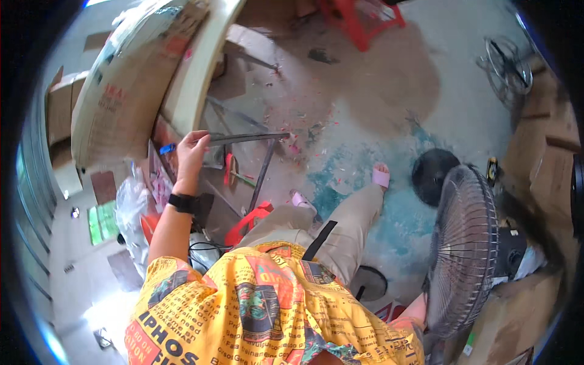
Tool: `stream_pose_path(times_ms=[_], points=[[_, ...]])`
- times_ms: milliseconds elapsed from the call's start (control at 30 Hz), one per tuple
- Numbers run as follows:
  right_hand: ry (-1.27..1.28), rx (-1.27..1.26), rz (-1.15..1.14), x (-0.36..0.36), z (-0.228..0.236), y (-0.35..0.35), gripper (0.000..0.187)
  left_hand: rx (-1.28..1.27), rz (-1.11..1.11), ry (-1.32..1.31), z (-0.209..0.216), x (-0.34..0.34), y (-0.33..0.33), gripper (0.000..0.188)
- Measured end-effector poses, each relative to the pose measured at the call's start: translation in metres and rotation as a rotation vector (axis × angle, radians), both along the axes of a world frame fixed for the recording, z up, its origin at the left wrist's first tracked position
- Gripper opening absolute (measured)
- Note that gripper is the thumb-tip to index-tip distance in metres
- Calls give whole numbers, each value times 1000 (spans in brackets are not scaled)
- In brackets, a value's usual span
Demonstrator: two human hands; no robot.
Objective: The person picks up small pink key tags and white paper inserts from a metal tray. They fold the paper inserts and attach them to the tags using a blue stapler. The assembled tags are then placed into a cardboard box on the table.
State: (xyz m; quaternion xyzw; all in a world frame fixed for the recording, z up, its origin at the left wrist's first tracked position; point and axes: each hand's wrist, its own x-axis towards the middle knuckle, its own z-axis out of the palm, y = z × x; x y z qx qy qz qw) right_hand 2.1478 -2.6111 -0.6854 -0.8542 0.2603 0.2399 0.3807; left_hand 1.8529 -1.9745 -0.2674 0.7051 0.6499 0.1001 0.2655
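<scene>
My left hand [192, 149], a dark band on its wrist, is closed at the near end of a dark metal bar [249, 138]. The bar looks like the top rail of a metal frame, with a slanting leg [263, 173] below its far end. Just beyond my fingers stands the lower end of a long cream panel [198, 76], beside a large plastic-wrapped cardboard package [125, 100]. On the right, my right arm [417, 308] reaches toward a standing fan [463, 252]. The fan's round wire cage is close to it, and my right hand is hidden there.
Under the frame are a red-handled object [229, 169] and a red piece [249, 224]. Plastic bags [131, 204] lie left of my arm. A red stool [362, 27] stands at the far side. Cardboard boxes [544, 158] line the right. Scraps litter the stained floor [340, 164].
</scene>
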Motion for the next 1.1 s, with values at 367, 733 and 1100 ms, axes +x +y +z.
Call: stream_pose_path(times_ms=[367,733,1100], points=[[-154,-152,2276,-203,3,197,16,14,383,-164,69,-298,-31,25],[-295,927,1453,-288,331,716,22,23,397,-292,55,-467,-90,23],[-245,1130,2208,-435,466,759,14,125,422,-65,43,-463,-73,23]])
